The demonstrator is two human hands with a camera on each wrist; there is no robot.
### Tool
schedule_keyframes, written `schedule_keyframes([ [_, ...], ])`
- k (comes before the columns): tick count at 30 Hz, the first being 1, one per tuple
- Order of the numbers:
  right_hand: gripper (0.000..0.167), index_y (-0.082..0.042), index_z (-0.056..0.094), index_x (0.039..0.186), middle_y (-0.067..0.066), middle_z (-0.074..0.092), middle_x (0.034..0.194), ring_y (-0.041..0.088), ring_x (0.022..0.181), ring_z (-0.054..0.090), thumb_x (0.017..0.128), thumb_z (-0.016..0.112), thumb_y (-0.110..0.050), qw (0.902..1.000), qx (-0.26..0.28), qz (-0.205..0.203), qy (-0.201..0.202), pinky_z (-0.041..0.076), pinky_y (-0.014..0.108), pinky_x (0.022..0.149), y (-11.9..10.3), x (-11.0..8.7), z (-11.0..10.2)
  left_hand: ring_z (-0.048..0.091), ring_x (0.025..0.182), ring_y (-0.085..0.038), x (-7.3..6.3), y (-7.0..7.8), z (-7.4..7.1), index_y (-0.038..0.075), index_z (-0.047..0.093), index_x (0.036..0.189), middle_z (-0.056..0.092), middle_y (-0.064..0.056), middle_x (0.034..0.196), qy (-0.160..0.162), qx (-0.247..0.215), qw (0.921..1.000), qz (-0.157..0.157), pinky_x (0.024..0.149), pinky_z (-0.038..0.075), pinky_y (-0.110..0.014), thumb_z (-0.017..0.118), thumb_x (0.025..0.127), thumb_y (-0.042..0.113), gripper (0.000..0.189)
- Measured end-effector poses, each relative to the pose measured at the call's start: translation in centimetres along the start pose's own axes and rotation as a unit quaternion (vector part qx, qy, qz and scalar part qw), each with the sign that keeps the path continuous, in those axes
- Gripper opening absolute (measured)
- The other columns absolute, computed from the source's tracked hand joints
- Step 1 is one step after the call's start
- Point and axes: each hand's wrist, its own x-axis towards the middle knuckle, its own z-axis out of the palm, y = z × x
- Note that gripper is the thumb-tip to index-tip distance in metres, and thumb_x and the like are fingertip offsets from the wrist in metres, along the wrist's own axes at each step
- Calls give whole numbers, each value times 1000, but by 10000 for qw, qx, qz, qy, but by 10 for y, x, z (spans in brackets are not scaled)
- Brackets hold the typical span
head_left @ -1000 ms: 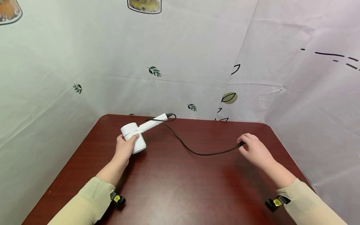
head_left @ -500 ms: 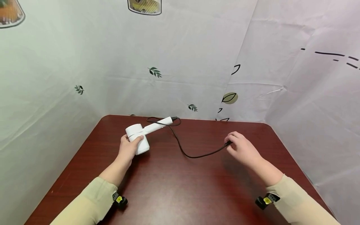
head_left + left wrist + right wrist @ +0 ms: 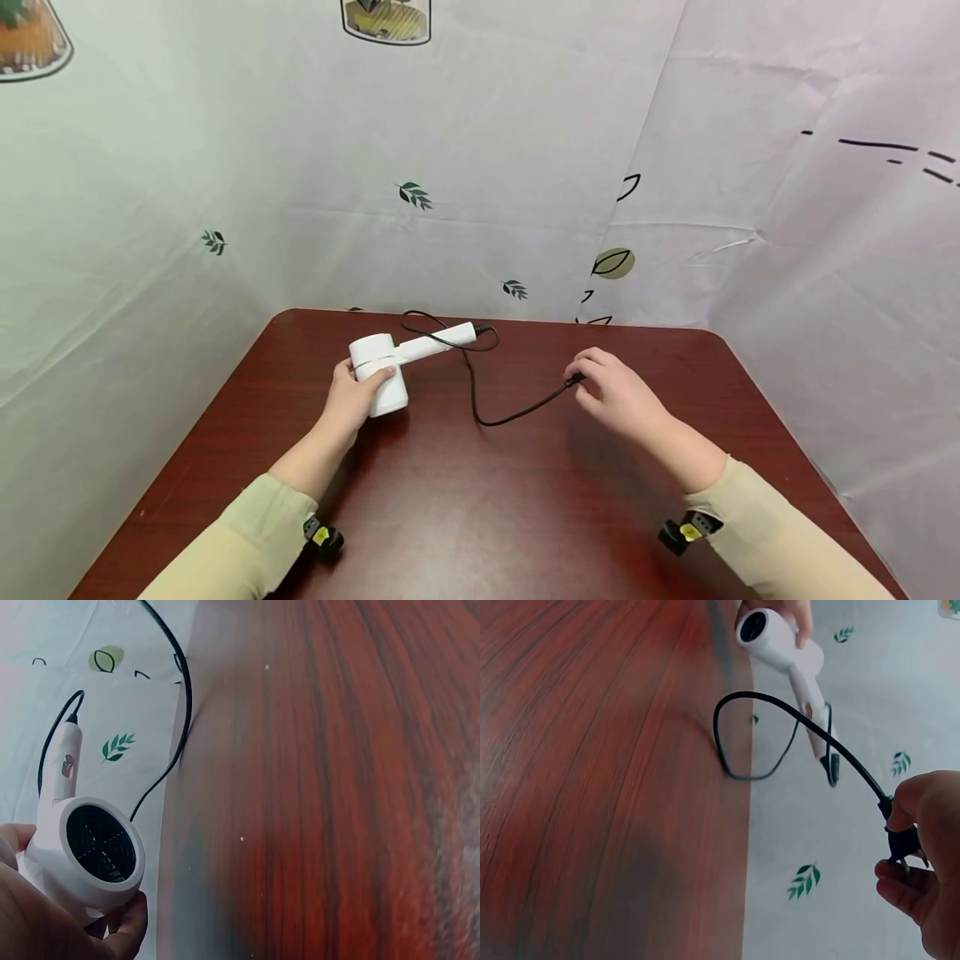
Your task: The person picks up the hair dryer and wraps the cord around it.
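A white hair dryer (image 3: 381,385) is gripped round its barrel by my left hand (image 3: 351,406), on the left half of the table. Its handle points right and away from me. In the left wrist view the dark grille (image 3: 101,844) at one end of the barrel shows. A black cord (image 3: 474,392) leaves the handle's end, loops over the handle, then sags across to my right hand (image 3: 618,396). My right hand pinches the black plug (image 3: 904,844) at the cord's end; metal prongs show between the fingers in the right wrist view.
Under both hands lies a reddish-brown wooden table (image 3: 480,500) with rounded far corners. A white fabric wall (image 3: 480,150) printed with leaves stands along its back and sides. A small black camera sits at each wrist.
My right hand has moved left with the plug, nearing the hair dryer. My left hand has shifted slightly right with the dryer, its handle swinging lower. The cord hangs slacker, with a bigger loop.
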Motion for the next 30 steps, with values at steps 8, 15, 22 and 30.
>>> schedule_keyframes([
  [8, 31, -12, 72, 106, -3, 62, 108, 13, 98, 61, 85, 62, 9, 9997, 67, -241, -7, 51, 34, 81, -11, 9, 9, 53, 120, -33, -2, 1, 3, 2, 11, 153, 41, -23, 145, -196, 63, 9998, -73, 93, 49, -40, 70, 92, 32, 90],
  [15, 30, -14, 73, 111, -3, 63, 109, 12, 96, 63, 88, 67, 4, 9996, 115, -249, 38, 53, 32, 78, -20, 17, 15, 53, 118, -33, -8, 2, 7, 3, 13, 153, 43, -21, 141, -342, 145, 9993, 32, 91, 50, -39, 71, 92, 31, 89],
  [22, 29, -13, 74, 113, -3, 64, 108, 11, 96, 64, 90, 65, 2, 9995, 220, -199, 83, 53, 31, 78, -26, 25, 20, 55, 116, -33, -14, 2, 13, 3, 17, 152, 45, -20, 138, -442, 232, 9985, 232, 89, 50, -39, 73, 89, 30, 87],
  [30, 30, -13, 74, 113, -2, 64, 107, 12, 94, 64, 89, 67, 3, 9991, 239, -315, 151, 53, 31, 78, -36, 35, 25, 53, 118, -34, -17, 4, 18, 2, 19, 152, 45, -21, 139, -456, 533, 9969, 349, 93, 48, -43, 74, 89, 29, 88],
])
